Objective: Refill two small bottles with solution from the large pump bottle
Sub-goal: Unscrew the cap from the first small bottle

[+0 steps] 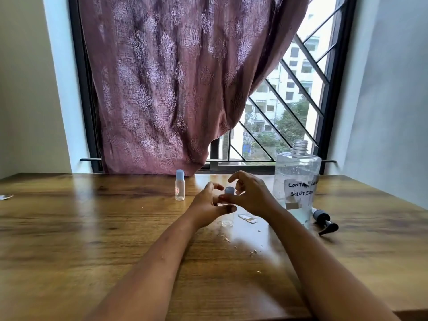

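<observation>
A small clear bottle [227,222] stands on the wooden table [92,228] at the centre, between my two hands. My left hand [207,205] grips its body, which the fingers mostly hide. My right hand [251,195] pinches the bottle's blue cap [229,190] from the right. A second small bottle [180,188] with a blue cap stands upright and alone to the left. The large clear bottle [296,181], labelled "contact lens solution", stands at the right with its neck open. Its pump head [324,220] lies on the table beside it.
A small puddle of liquid [247,217] lies on the table just right of the held bottle. Pale crumbs [252,252] are scattered in front. A patterned curtain [173,77] and a barred window are behind the table's far edge.
</observation>
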